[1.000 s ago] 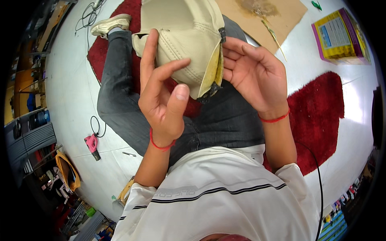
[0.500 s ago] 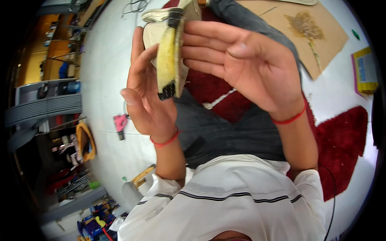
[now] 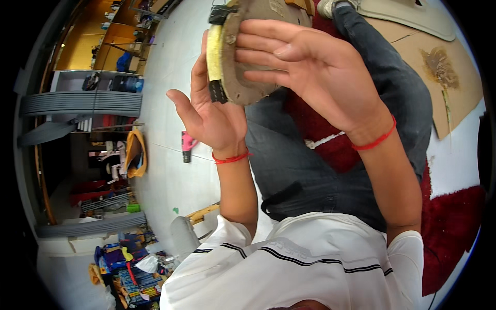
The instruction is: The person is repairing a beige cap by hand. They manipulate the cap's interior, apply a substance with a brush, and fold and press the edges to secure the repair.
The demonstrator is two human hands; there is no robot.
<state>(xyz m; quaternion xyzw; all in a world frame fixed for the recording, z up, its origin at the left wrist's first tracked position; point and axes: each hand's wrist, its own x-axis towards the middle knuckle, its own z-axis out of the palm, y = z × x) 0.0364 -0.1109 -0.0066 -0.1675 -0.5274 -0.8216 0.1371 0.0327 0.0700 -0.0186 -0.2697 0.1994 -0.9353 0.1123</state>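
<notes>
A thick tan slab with a rounded lower end is held up in front of me. Yellow foam runs along its left edge, with black tape wrapped at the bottom and more at the top. Behind that edge is my left hand, palm up, thumb spread, its fingers partly hidden by the slab. My right hand lies with straight fingers flat against the slab's near face. Between them the two hands support it.
Dark red carpet lies at the right and between my legs, where a white cord rests on it. Brown-stained cardboard is at the upper right. On the pale floor at left sits a pink heat gun, near shelving.
The slab has turned, so more of its tan face shows and its yellow edge looks narrower. Both hands have moved slightly up with it, and the view has shifted.
</notes>
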